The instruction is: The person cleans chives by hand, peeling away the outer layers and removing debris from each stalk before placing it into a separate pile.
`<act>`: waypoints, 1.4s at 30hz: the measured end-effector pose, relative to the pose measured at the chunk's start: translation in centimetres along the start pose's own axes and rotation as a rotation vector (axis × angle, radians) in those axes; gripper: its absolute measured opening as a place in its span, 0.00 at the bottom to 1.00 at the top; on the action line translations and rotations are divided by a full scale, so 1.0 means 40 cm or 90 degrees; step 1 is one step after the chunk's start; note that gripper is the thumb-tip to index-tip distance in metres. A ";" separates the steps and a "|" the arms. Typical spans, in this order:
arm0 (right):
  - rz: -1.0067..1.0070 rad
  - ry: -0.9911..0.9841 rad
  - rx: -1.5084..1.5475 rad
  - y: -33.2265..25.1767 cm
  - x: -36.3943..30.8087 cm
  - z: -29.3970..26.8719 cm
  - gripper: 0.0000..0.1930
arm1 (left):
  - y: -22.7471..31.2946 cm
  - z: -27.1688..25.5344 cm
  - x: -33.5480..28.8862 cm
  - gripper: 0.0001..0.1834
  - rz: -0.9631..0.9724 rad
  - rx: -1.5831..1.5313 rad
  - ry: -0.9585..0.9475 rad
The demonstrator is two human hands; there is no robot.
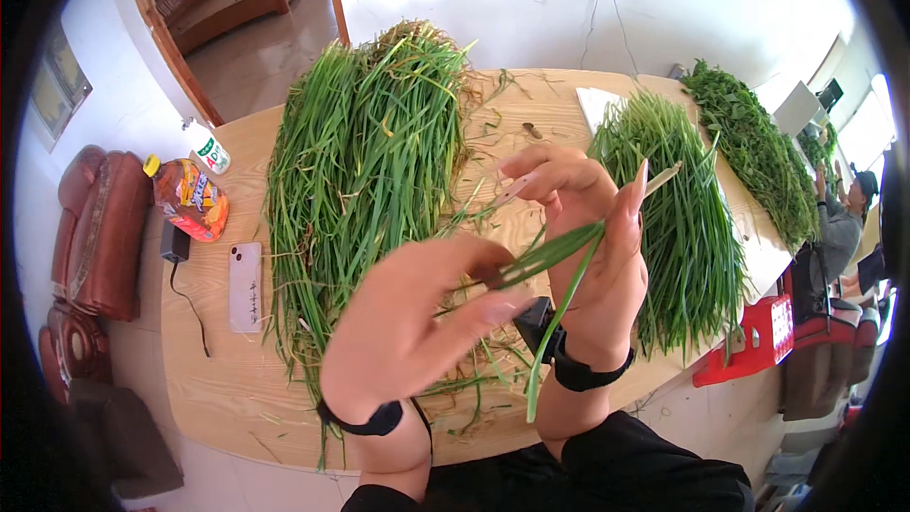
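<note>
In front of me, a few garlic chives point(559, 248) stretch between my two hands. My right hand point(597, 237) pinches them near their pale stem ends between thumb and fingers. Curled around the leaf ends is my left hand point(408, 318), blurred by motion, its thumb standing apart from the fingers. One leaf hangs down below the hands. A large heap of untrimmed garlic chives point(365, 161), with brown dry bits, lies behind and left of my hands. To the right, a neater pile of garlic chives point(673, 237) rests on a white sheet.
On the wooden table point(223, 379) are loose scraps, a phone point(245, 286), a black adapter point(174, 242), an orange drink bottle point(187, 197) and a white bottle point(206, 145). More leafy greens point(754, 152) lie far right. A red plastic stool point(754, 341) stands beside the table; another person point(844, 218) sits beyond.
</note>
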State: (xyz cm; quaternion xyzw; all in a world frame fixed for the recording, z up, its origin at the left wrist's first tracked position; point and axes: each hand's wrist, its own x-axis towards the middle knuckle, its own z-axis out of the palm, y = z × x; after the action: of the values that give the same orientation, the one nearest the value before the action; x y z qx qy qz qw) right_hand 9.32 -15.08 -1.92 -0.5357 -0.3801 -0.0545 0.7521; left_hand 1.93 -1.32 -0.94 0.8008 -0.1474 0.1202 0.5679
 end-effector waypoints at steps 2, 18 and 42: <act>0.007 -0.023 0.019 -0.003 -0.002 0.000 0.31 | 0.013 0.022 0.005 0.12 -0.007 -0.014 -0.058; 0.154 0.025 -0.119 -0.073 -0.021 0.004 0.07 | 0.027 0.016 -0.023 0.05 -0.014 0.080 0.239; 0.229 -0.215 -0.271 -0.093 -0.026 0.018 0.09 | 0.004 0.015 0.018 0.14 0.129 -0.081 0.297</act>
State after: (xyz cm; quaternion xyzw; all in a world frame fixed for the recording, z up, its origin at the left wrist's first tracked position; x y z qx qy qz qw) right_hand 6.41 -16.39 0.37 -0.7410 -0.3789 0.0908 0.5468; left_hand 2.56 -2.02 -0.76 0.6954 -0.0996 0.3482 0.6207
